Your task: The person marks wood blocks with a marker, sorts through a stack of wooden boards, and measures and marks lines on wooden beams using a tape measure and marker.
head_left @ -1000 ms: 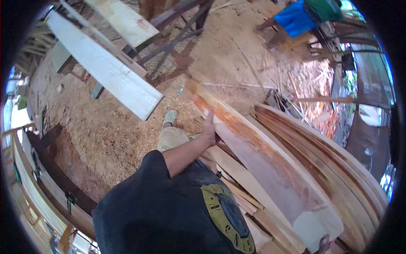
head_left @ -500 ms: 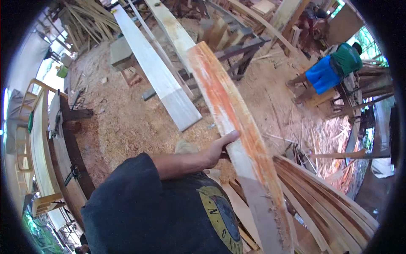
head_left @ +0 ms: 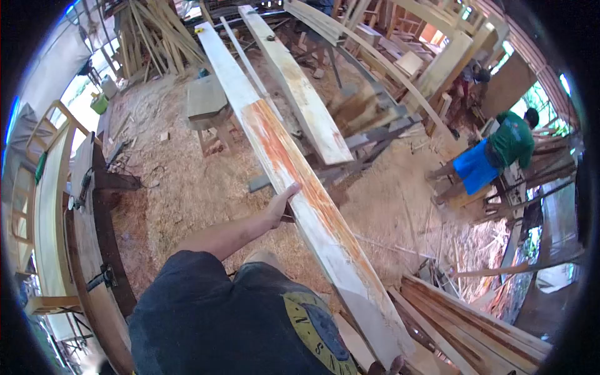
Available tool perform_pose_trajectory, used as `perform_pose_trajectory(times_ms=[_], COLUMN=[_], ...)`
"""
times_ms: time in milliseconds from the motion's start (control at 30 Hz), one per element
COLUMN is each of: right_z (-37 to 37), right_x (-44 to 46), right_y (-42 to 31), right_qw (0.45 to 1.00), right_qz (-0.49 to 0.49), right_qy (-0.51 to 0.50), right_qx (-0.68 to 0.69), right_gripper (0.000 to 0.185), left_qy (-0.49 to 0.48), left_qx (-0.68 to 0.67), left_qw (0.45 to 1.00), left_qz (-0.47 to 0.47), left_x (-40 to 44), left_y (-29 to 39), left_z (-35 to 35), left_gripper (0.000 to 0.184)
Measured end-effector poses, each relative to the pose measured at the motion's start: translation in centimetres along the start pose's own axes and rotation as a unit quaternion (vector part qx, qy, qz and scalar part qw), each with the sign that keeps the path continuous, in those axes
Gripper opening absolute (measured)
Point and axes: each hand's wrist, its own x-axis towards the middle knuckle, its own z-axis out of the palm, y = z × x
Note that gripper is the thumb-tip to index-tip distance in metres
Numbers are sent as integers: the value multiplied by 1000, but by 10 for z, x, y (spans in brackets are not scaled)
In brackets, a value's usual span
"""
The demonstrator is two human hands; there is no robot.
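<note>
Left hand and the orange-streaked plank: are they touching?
Touching. The head view shows the left hand at the side edge of the orange-streaked plank, its thumb laid over that edge onto the upward face.

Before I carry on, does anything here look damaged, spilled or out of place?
The board in the left hand has uneven orange-red streaks, unlike the whitish plank beyond its far end; I can't tell stain from natural grain. Shavings litter the floor, probably ordinary workshop waste. Nothing else stands out.
</note>
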Motion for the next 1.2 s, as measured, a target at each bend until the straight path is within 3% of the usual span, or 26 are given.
perform_pose_trajectory(times_ms=[133, 233, 367, 467, 600, 667, 733, 800, 900, 1100, 1200], right_z=[81, 134, 199, 252, 296, 301, 297, 299, 302, 300, 299], right_x=[-73, -108, -127, -131, -138, -146, -156, -158, -157, -148, -144], right_y=[-20, -41, -66, -69, -106, -145, -173, -180, -164, -127, -119], right_qw=[997, 988, 950, 880, 841, 833, 786, 760, 758, 761, 777], right_qz=[2, -24, -133, -271, -316, -193, 98, 210, 244, 266, 248], right_qy=[-57, -116, -193, -264, -301, -323, -340, -315, -313, -333, -352], right_qx=[53, 104, 204, 286, 319, 406, 506, 528, 517, 489, 460], right_gripper=[71, 68, 65, 63, 62, 62, 63, 64, 65, 67, 69], left_qy=[-23, -36, 29, 58, 148, 173, 174, 149, 208, 175, 203], left_qx=[42, 115, 183, 250, 314, 327, 329, 315, 304, 175, 177], left_qw=[997, 987, 982, 966, 937, 927, 927, 937, 926, 968, 957], left_qz=[-67, -104, -31, 24, 50, 54, 44, 24, 82, 47, 112], left_x=[48, 83, 107, 114, 104, 142, 154, 144, 142, 156, 157], left_y=[63, 110, 144, 144, 161, 149, 148, 158, 145, 137, 145], left_z=[-79, -123, -160, -167, -143, -151, -153, -149, -146, -179, -220], left_gripper=[81, 94, 100, 98, 97, 95, 93, 90, 83, 62, 57])
